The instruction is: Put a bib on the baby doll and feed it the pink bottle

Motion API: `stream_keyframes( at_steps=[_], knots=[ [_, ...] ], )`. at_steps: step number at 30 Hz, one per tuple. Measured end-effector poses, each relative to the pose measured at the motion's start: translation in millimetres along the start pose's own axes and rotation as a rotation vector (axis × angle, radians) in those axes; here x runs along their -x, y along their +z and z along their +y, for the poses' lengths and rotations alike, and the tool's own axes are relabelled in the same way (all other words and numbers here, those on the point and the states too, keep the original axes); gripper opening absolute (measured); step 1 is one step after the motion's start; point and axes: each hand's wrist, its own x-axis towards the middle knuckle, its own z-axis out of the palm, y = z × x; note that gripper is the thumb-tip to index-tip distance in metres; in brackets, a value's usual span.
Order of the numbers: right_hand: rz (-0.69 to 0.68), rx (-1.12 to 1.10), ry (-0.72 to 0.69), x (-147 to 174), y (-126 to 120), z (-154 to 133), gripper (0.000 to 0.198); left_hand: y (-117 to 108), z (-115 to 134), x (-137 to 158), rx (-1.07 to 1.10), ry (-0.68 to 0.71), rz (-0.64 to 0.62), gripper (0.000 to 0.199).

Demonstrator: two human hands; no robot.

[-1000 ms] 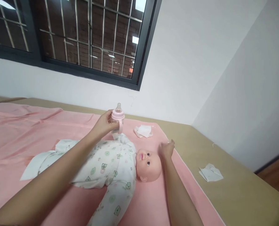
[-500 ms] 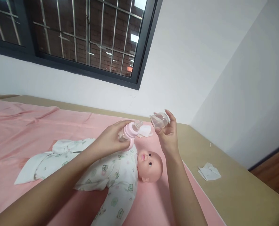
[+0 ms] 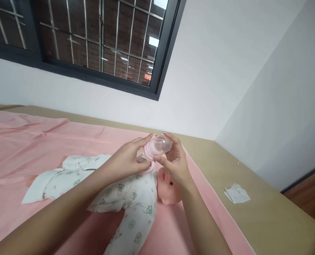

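Note:
My left hand (image 3: 132, 156) is closed around a baby bottle (image 3: 148, 150) with a pink collar and a pink handle. Over the bottle's teat sits a clear dome cap (image 3: 163, 143), with the fingers and thumb of my right hand (image 3: 176, 157) gripping it. Both hands are above a baby doll (image 3: 136, 191) that lies on its back in white patterned clothes. My right hand and wrist hide part of the doll's head (image 3: 168, 189).
A pink sheet (image 3: 88, 134) under the doll covers much of the tan surface (image 3: 253, 226). On the right lies a crumpled white tissue (image 3: 237, 193). Behind are a white wall (image 3: 200, 88) and a barred window (image 3: 93, 42).
My right hand has moved left and brought the clear cap from beside the bottle onto its teat end. My left hand still holds the bottle in nearly the same spot.

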Motion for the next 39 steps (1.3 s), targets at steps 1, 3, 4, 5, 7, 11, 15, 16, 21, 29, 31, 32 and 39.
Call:
stream_keyframes(
  at_steps=[1, 3, 4, 5, 7, 11, 15, 16, 21, 29, 31, 32, 39],
  knots=[
    [-0.009, -0.004, 0.011, 0.2, -1.1, 0.0, 0.067, -0.7, 0.2, 0.0, 0.009, -0.012, 0.005, 0.078],
    [-0.052, -0.011, 0.046, 0.2, -6.1, -0.8, 0.065, -2.3, 0.2, -0.4, 0.028, -0.058, 0.022, 0.087],
    [-0.090, -0.018, 0.066, 0.0, -9.7, -1.3, 0.063, -3.2, 0.1, -0.7, 0.038, -0.079, 0.033, 0.092],
    [-0.133, -0.026, 0.084, -0.2, -13.6, -1.8, 0.061, -4.2, 0.0, -1.2, 0.046, -0.092, 0.045, 0.096],
    [-0.216, -0.032, 0.100, -0.3, -20.8, -2.2, 0.063, -6.2, -0.4, -2.2, 0.062, -0.094, 0.053, 0.100],
    [-0.304, 0.014, 0.103, 1.9, -24.1, -1.3, 0.085, -8.3, -1.4, -3.4, 0.095, -0.107, 0.042, 0.101],
    [-0.308, 0.020, 0.157, 5.6, -14.1, -2.0, 0.113, -6.1, -1.6, -2.9, 0.079, -0.098, 0.041, 0.102],
    [-0.293, 0.024, 0.167, 6.3, -11.3, -2.7, 0.118, -5.1, -1.4, -2.7, 0.077, -0.100, 0.032, 0.102],
    [-0.210, 0.043, 0.162, 8.0, 0.5, -4.5, 0.131, 0.4, -2.6, -2.0, 0.084, -0.124, 0.007, 0.103],
    [-0.152, 0.074, 0.078, 9.8, 12.7, 8.1, 0.129, 0.3, -10.1, -1.8, 0.080, -0.116, 0.028, 0.098],
    [-0.135, 0.086, 0.070, 9.7, 13.7, 11.5, 0.125, -0.8, -8.5, -1.7, 0.102, -0.107, 0.011, 0.095],
    [-0.123, 0.096, 0.064, 9.8, 14.1, 12.9, 0.122, -1.2, -7.3, -1.5, 0.112, -0.105, -0.002, 0.096],
    [-0.052, 0.180, -0.008, 10.0, 9.1, 9.3, 0.102, -13.0, -1.4, 1.3, 0.080, -0.106, -0.058, 0.094]
  ],
)
